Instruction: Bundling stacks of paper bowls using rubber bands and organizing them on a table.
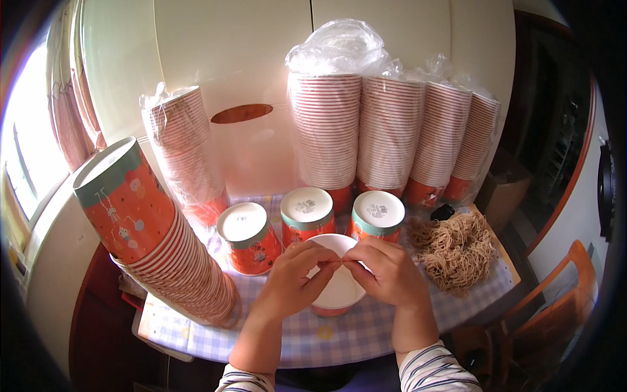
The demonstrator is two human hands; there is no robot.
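Note:
Both hands meet over an upright paper bucket (339,292), white inside, at the middle of the table's front. My left hand (295,277) is closed in a pinch of thumb and forefinger. Facing it, my right hand (385,269) pinches the same way, so the fingertips nearly touch above the bucket's opening. Something thin and brownish shows between the fingertips, too small to name. Behind the hands stand upside-down orange and green paper buckets: one at the left (243,224), one in the middle (307,208) and one at the right (377,212).
A heap of tan strings (457,251) lies right, beside a small black object (443,212). A tall bucket stack (170,255) leans at the left. Plastic-wrapped stacks (324,130) line the back, another (186,150) further left. A checked cloth (294,343) covers the table; a wooden chair (555,307) stands right.

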